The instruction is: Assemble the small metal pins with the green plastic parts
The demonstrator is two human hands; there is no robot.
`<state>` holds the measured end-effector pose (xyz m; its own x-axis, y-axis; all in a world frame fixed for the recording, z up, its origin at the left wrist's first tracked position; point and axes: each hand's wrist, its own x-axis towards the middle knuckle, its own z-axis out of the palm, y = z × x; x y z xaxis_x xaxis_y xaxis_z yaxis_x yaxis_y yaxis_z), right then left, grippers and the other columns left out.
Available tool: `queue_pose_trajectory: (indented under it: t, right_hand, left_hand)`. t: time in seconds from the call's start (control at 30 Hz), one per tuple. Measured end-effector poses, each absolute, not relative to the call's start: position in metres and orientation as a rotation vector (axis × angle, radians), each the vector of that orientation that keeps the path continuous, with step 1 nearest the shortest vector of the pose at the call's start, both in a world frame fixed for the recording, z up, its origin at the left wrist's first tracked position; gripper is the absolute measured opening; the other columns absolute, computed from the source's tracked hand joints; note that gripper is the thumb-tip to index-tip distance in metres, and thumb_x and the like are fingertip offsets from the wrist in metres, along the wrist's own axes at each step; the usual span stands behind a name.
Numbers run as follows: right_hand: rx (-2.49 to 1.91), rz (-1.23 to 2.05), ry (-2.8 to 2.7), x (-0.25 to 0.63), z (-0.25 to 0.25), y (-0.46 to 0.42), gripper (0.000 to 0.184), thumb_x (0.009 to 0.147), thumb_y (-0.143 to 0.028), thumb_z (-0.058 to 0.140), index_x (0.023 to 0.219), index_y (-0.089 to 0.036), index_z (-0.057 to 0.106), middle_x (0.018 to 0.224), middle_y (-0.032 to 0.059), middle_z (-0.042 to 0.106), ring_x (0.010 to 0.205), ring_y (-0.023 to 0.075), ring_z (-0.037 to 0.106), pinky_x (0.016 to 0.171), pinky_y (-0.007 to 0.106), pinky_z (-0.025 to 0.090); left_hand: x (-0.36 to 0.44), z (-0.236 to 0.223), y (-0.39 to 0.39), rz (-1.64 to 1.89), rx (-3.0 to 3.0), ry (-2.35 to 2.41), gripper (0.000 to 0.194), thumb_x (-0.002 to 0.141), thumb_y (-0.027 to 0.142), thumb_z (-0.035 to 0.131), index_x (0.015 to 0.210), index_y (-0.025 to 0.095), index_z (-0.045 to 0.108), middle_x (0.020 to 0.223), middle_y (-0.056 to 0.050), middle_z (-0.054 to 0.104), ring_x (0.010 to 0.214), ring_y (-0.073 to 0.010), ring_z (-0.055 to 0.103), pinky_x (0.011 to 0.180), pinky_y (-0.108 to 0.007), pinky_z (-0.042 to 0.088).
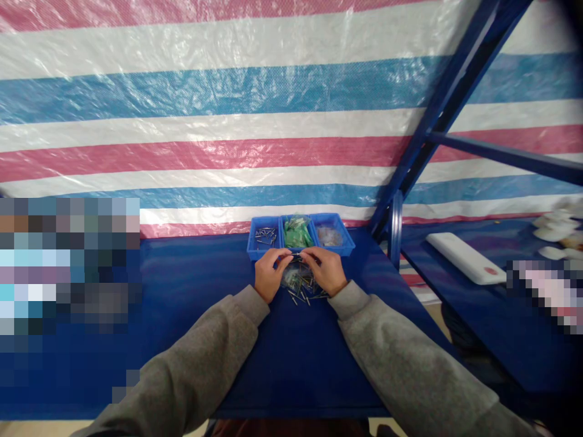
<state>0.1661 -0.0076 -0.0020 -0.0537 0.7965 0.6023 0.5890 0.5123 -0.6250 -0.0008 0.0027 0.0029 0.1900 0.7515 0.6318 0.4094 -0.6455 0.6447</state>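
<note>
My left hand and my right hand meet at the fingertips, each pinching one end of a thin metal piece, dark and silvery. It is too small to name exactly. Just below the hands lies a loose pile of similar slim metal pieces, with a clear plastic bag among them. Behind the hands stands a blue three-part tray. Its left compartment holds several slim metal pieces, the middle one green plastic-wrapped items, the right one small clear pieces.
The blue table runs up to a striped plastic sheet. A blue metal frame post rises at the right. Beyond it, a second blue table holds a white box and white items. The left side is pixelated.
</note>
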Motion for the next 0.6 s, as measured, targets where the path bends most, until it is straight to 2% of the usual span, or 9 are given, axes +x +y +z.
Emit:
queue_pose_trajectory:
  t: [0.13, 0.37, 0.6]
  right_hand:
    - [-1.19, 0.257, -1.769, 0.1664, -0.0013, -0.0082, 0.028, 0.088, -0.037, 0.045, 0.079, -0.019, 0.065, 0.074, 0.0053, 0.067, 0.069, 0.0179, 0.061, 0.068, 0.029, 0.046]
    - [-1.135, 0.3, -1.753, 0.166, -0.001, -0.0126, 0.025, 0.086, -0.038, 0.048, 0.085, -0.02, 0.065, 0.081, 0.005, 0.066, 0.068, 0.0164, 0.059, 0.063, 0.027, 0.046]
    - [-1.126, 0.258, -1.748, 0.1654, -0.0019, -0.0114, 0.024, 0.087, -0.035, 0.047, 0.08, -0.02, 0.064, 0.077, 0.004, 0.066, 0.068, 0.0159, 0.059, 0.065, 0.027, 0.045]
  left_hand:
    - [-0.0007, 0.0035, 0.0029, 1.468, 2.14, 1.086, 0.016, 0.083, 0.03, 0.054, 0.084, 0.017, 0.065, 0.082, -0.004, 0.067, 0.076, -0.015, 0.062, 0.074, -0.027, 0.048]
    - [-0.0002, 0.0001, 0.0041, 1.493, 2.088, 1.178, 0.017, 0.083, 0.03, 0.055, 0.079, 0.016, 0.065, 0.08, -0.003, 0.068, 0.071, -0.0139, 0.062, 0.068, -0.026, 0.048]
    - [-0.0008, 0.0029, 0.0007, 1.473, 2.092, 1.108, 0.015, 0.081, 0.028, 0.057, 0.079, 0.016, 0.065, 0.077, -0.003, 0.067, 0.069, -0.0131, 0.061, 0.068, -0.025, 0.049]
